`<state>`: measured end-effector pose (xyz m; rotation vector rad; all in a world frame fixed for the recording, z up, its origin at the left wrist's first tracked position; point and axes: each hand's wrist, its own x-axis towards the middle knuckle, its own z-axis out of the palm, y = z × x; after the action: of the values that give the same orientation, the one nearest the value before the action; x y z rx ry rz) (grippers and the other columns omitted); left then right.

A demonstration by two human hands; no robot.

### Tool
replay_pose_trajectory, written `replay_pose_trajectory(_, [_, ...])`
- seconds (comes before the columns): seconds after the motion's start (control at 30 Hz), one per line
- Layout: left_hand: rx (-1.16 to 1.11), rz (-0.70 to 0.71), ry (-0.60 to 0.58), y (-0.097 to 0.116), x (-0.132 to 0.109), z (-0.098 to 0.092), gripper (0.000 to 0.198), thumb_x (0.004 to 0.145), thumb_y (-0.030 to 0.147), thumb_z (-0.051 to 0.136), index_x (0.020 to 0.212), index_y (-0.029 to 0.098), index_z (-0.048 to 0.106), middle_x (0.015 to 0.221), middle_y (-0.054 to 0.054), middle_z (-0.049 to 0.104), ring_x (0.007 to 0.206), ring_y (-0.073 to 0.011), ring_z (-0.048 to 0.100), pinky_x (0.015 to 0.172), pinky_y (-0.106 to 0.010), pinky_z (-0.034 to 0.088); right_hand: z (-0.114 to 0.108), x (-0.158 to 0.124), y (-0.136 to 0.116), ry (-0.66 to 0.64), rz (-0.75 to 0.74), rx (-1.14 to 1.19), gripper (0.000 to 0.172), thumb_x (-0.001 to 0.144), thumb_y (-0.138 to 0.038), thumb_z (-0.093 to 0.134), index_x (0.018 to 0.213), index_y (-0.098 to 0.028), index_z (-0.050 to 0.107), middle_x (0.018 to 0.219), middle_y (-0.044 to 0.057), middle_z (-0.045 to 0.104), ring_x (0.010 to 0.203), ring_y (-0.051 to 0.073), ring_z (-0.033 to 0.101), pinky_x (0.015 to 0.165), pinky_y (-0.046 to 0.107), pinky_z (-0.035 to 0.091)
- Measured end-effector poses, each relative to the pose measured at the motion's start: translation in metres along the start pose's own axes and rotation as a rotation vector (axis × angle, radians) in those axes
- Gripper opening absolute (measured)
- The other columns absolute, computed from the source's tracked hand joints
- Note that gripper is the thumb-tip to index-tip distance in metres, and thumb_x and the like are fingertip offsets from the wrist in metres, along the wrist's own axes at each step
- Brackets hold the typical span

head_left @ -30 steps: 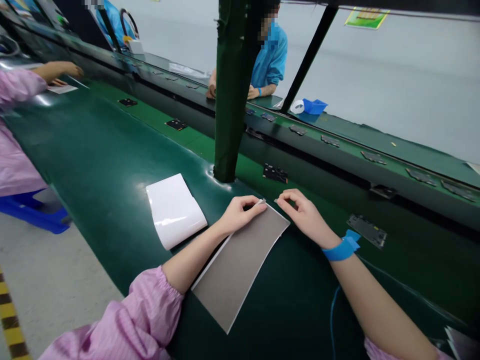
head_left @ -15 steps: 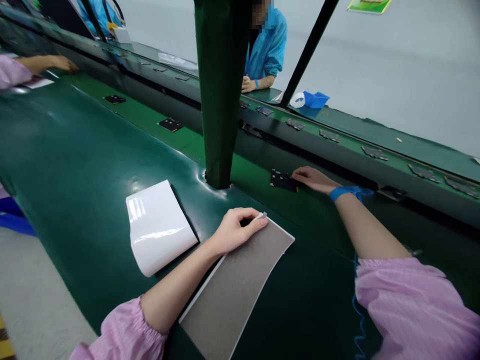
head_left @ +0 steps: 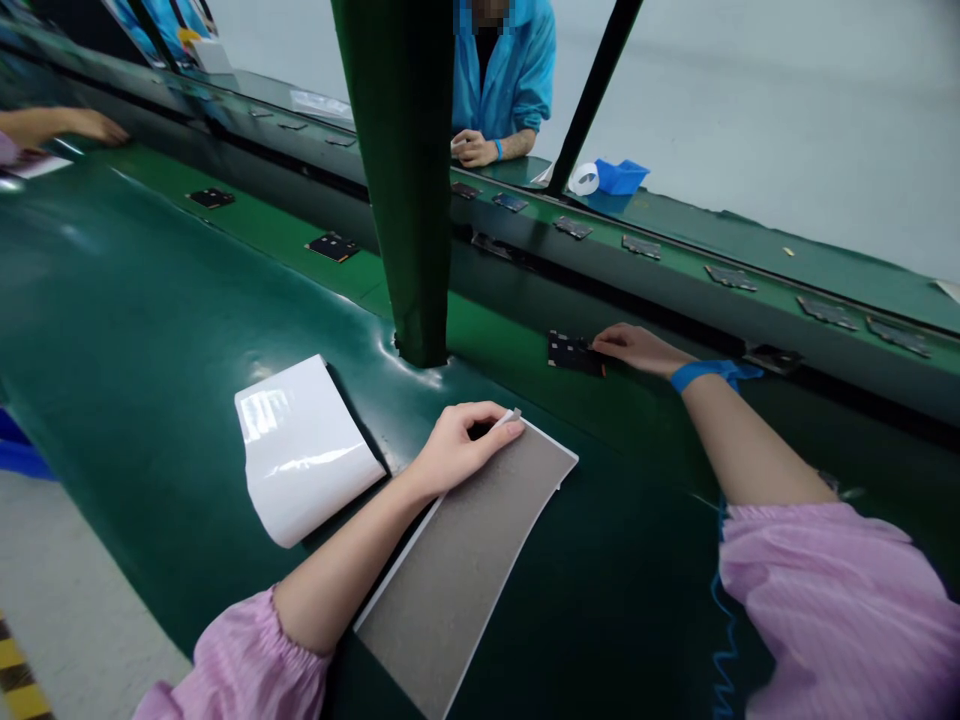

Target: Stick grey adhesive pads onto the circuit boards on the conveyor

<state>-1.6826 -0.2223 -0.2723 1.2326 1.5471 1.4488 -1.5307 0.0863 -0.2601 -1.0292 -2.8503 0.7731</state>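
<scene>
My left hand [head_left: 463, 450] rests on a long grey sheet [head_left: 465, 570] with white edges, thumb on top and fingers curled over its upper left edge. A small grey tab [head_left: 516, 415] sticks up at the fingertips. Farther off, my right hand [head_left: 637, 348] pinches the right end of a flat black circuit board [head_left: 574, 353] lying on the green belt [head_left: 495, 335]. Its fingertips partly hide that end. Around my right wrist is a blue wrist strap [head_left: 712, 375] with a coiled cord. Left of the grey sheet lies a curled glossy white sheet [head_left: 307, 450].
A green-wrapped post [head_left: 409, 200] rises at the work surface's far edge. More black boards [head_left: 334, 247] lie along the belt, others [head_left: 641, 247] on a raised far strip. Another person's hand [head_left: 97, 125] reaches in at left. A blue-clad person [head_left: 517, 80] sits opposite, beside a blue bin [head_left: 621, 177].
The view has shifted a little. Relative to the post, the boards on the near belt have moved right, and my right hand has moved right with its board. My left hand keeps its hold.
</scene>
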Motion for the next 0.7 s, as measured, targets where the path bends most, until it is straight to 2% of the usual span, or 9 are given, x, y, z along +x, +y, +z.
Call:
replay_pose_trajectory(0.13, [-0.007, 0.000, -0.003, -0.002, 0.000, -0.001, 0.028, 0.084, 0.043, 0.060, 0.078, 0.018, 0.071, 0.077, -0.002, 0.071, 0.072, -0.0166, 0.064, 0.064, -0.025, 0.048, 0.002, -0.007, 0.008, 0.025, -0.007, -0.024, 0.034, 0.078, -0.052, 0.055, 0.070, -0.020, 0.066, 0.074, 0.007, 0.065, 0.070, 0.021, 0.058, 0.062, 0.034, 0.043])
replay_pose_trajectory(0.23, [-0.016, 0.012, -0.010, -0.004, -0.001, -0.001, 0.028, 0.084, 0.043, 0.061, 0.079, 0.018, 0.071, 0.078, -0.002, 0.071, 0.073, -0.0163, 0.064, 0.066, -0.025, 0.049, 0.003, -0.013, 0.009, 0.077, 0.114, 0.005, 0.031, 0.076, -0.050, 0.060, 0.075, -0.019, 0.061, 0.076, 0.008, 0.064, 0.069, 0.021, 0.058, 0.063, 0.035, 0.045])
replay_pose_trajectory(0.37, [0.002, 0.013, 0.007, -0.004, -0.001, -0.002, 0.029, 0.083, 0.045, 0.061, 0.079, 0.017, 0.071, 0.076, -0.002, 0.070, 0.071, -0.0161, 0.062, 0.064, -0.024, 0.047, 0.001, -0.025, -0.008, 0.304, 0.303, 0.120, 0.041, 0.066, -0.042, 0.074, 0.091, -0.018, 0.052, 0.096, 0.012, 0.063, 0.076, 0.021, 0.060, 0.069, 0.036, 0.049])
replay_pose_trajectory(0.43, [-0.002, 0.013, 0.010, -0.004, -0.001, -0.003, 0.031, 0.083, 0.046, 0.061, 0.078, 0.017, 0.070, 0.074, -0.001, 0.069, 0.069, -0.0159, 0.061, 0.063, -0.024, 0.046, 0.001, -0.042, -0.024, 0.423, 0.313, 0.200, 0.036, 0.073, -0.041, 0.068, 0.094, -0.018, 0.050, 0.103, 0.013, 0.062, 0.078, 0.021, 0.062, 0.073, 0.038, 0.050])
replay_pose_trajectory(0.5, [-0.013, 0.032, 0.014, -0.003, 0.000, -0.003, 0.031, 0.081, 0.047, 0.061, 0.076, 0.016, 0.069, 0.072, -0.001, 0.068, 0.068, -0.0155, 0.060, 0.063, -0.024, 0.046, 0.001, -0.075, -0.043, 0.512, 0.259, 0.227, 0.025, 0.081, -0.042, 0.058, 0.091, -0.019, 0.052, 0.101, 0.012, 0.063, 0.080, 0.022, 0.063, 0.077, 0.040, 0.050])
replay_pose_trajectory(0.57, [-0.018, 0.059, 0.024, -0.003, 0.001, -0.003, 0.031, 0.080, 0.047, 0.063, 0.074, 0.016, 0.067, 0.070, -0.001, 0.067, 0.067, -0.0153, 0.059, 0.064, -0.024, 0.046, 0.001, -0.128, -0.061, 0.535, 0.152, 0.170, 0.026, 0.084, -0.046, 0.052, 0.087, -0.021, 0.056, 0.096, 0.011, 0.065, 0.084, 0.025, 0.063, 0.079, 0.042, 0.050])
replay_pose_trajectory(0.63, [-0.011, 0.085, 0.040, -0.003, 0.002, -0.003, 0.031, 0.078, 0.047, 0.064, 0.072, 0.016, 0.067, 0.069, -0.001, 0.066, 0.066, -0.0151, 0.058, 0.064, -0.024, 0.045, -0.001, -0.200, -0.078, 0.495, 0.066, 0.086, 0.033, 0.084, -0.055, 0.051, 0.083, -0.023, 0.061, 0.095, 0.010, 0.066, 0.086, 0.026, 0.062, 0.079, 0.042, 0.050])
replay_pose_trajectory(0.7, [0.009, 0.105, 0.053, -0.003, 0.002, -0.003, 0.031, 0.076, 0.047, 0.065, 0.073, 0.016, 0.067, 0.069, -0.001, 0.066, 0.066, -0.0148, 0.057, 0.064, -0.024, 0.045, -0.001, -0.284, -0.094, 0.443, 0.085, 0.057, 0.040, 0.083, -0.062, 0.050, 0.082, -0.025, 0.065, 0.093, 0.009, 0.068, 0.086, 0.028, 0.063, 0.078, 0.042, 0.051])
